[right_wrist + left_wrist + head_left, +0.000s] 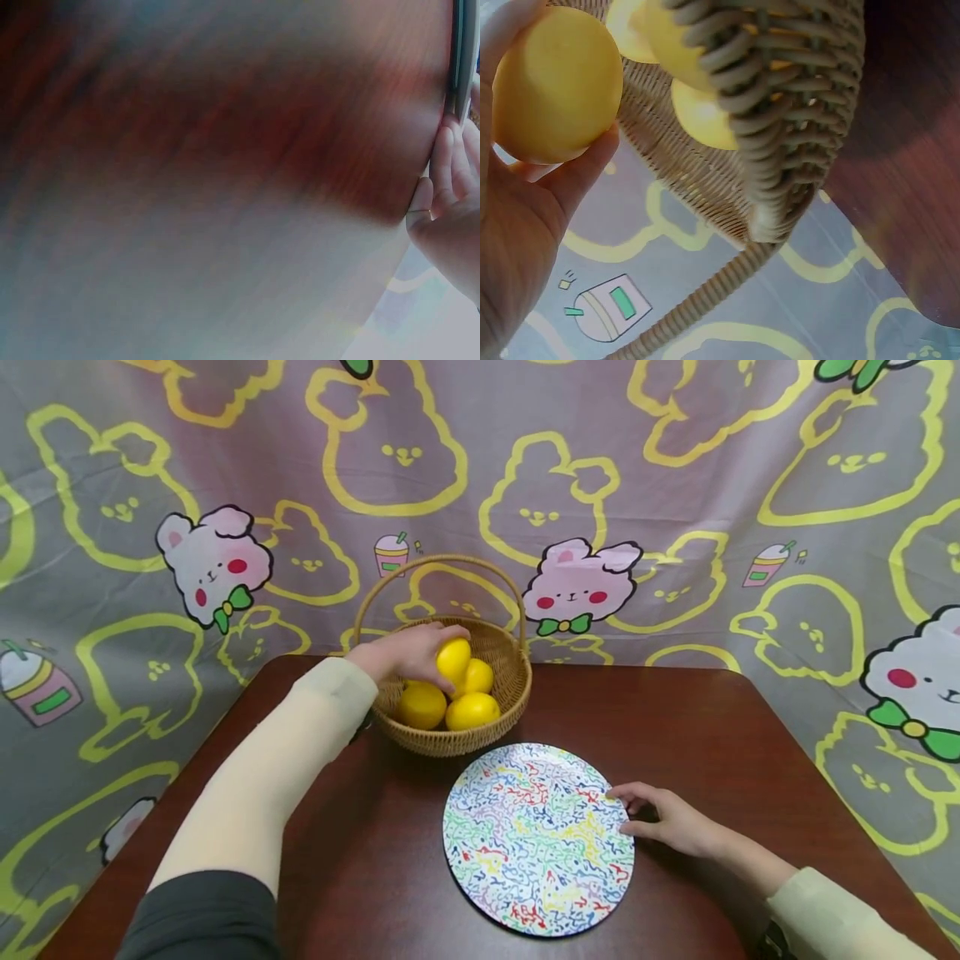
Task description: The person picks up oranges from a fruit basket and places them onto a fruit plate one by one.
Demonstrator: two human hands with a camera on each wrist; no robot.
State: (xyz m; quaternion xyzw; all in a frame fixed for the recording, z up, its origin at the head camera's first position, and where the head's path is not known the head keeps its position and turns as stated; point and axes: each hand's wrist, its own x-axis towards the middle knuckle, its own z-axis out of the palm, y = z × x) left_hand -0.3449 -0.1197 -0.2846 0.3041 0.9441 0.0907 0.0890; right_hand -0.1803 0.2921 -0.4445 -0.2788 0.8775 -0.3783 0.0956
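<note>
My left hand (414,652) grips a yellow lemon (453,660) inside the handle arch of a wicker basket (442,743). In the left wrist view, thumb and fingers curve round that lemon (559,86), beside the woven wall. More lemons (472,712) lie in the basket below the hand. In front of the basket, a round board (536,839) with multicoloured squiggles lies on the table. My right hand (671,818) touches its right rim with fingertips and thumb. The right wrist view catches those fingers (442,157) at the board's dark edge.
The dark reddish wooden table (660,718) carries the basket and the board. Behind and beside it hangs a patterned cloth (480,502) with rabbit faces. The basket's tall handle (442,558) arches over the lemons.
</note>
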